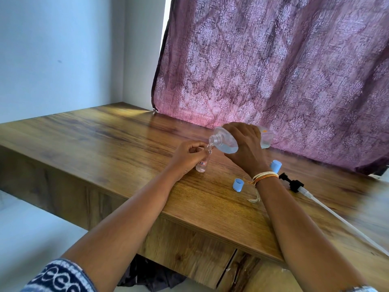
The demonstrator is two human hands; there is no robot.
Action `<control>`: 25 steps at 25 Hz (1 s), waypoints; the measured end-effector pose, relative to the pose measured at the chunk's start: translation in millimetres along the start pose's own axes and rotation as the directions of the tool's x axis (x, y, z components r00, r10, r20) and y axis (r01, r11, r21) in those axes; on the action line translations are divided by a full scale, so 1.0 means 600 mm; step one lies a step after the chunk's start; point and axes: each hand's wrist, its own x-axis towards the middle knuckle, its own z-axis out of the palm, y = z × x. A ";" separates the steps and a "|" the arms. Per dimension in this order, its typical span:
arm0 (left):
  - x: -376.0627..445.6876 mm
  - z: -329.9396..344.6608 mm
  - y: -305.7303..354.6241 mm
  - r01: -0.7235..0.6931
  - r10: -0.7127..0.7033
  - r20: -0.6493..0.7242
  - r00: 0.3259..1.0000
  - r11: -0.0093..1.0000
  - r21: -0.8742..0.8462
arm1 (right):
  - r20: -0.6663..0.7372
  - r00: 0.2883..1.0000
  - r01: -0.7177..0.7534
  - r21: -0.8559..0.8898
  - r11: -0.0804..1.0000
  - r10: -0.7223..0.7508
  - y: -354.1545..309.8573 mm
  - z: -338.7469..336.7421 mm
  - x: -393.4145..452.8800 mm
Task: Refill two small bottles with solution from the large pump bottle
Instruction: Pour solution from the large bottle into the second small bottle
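Observation:
My right hand (245, 144) grips the large clear bottle (226, 142), tipped on its side with its open threaded neck pointing left and down. The neck meets the mouth of a small clear bottle (202, 165) with a white label, standing on the wooden table (109, 140). My left hand (187, 155) is closed around that small bottle's upper part. Clear liquid lies in the big bottle's lower side. The black pump head (291, 182) with its long white tube lies on the table to the right. Two blue caps rest nearby, one (237, 185) in front, one (276, 166) behind my right wrist.
A purple patterned curtain (273, 70) hangs right behind the bottles. The table's front edge (189, 220) runs diagonally below my forearms. A pale wall stands at the left. The second small bottle is not visible.

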 end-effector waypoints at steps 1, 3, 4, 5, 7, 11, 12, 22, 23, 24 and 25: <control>-0.001 0.000 0.002 0.005 -0.005 0.001 1.000 1.000 -0.005 | 0.001 1.000 0.000 -0.002 1.000 0.000 0.001 0.000 0.000; -0.002 0.001 0.005 0.014 -0.014 -0.006 1.000 1.000 -0.011 | 0.005 1.000 0.007 -0.008 1.000 -0.007 0.001 0.000 0.000; -0.003 0.001 0.006 0.011 -0.011 -0.012 1.000 1.000 -0.011 | 0.005 1.000 0.009 -0.009 1.000 -0.009 0.001 0.000 0.001; -0.003 0.001 0.006 0.006 -0.006 -0.014 1.000 1.000 -0.013 | 0.000 1.000 0.007 -0.008 1.000 -0.007 0.000 -0.001 0.001; -0.002 0.000 0.004 -0.006 0.006 -0.003 1.000 1.000 -0.010 | -0.008 1.000 -0.002 -0.003 1.000 0.002 0.000 -0.002 0.002; -0.002 0.000 0.005 0.005 -0.005 -0.019 1.000 1.000 -0.001 | -0.013 1.000 -0.003 0.002 1.000 0.003 -0.002 -0.001 0.000; -0.002 0.000 0.006 0.005 -0.005 -0.019 1.000 1.000 -0.002 | -0.015 1.000 -0.001 0.002 1.000 0.001 -0.002 -0.001 0.000; -0.004 -0.001 0.008 0.000 0.000 -0.001 1.000 1.000 -0.001 | -0.023 1.000 -0.001 -0.012 1.000 0.001 -0.001 -0.001 0.000; -0.004 -0.001 0.007 0.000 0.000 0.001 1.000 1.000 0.001 | -0.024 1.000 -0.001 -0.013 1.000 0.001 -0.001 -0.001 0.000; -0.004 -0.001 0.007 0.000 0.000 0.003 1.000 1.000 0.001 | -0.024 1.000 -0.002 -0.015 1.000 0.001 -0.001 0.000 0.000; -0.004 -0.001 0.006 0.001 -0.001 0.003 1.000 1.000 0.002 | -0.022 1.000 -0.004 -0.017 1.000 0.003 -0.001 0.000 0.000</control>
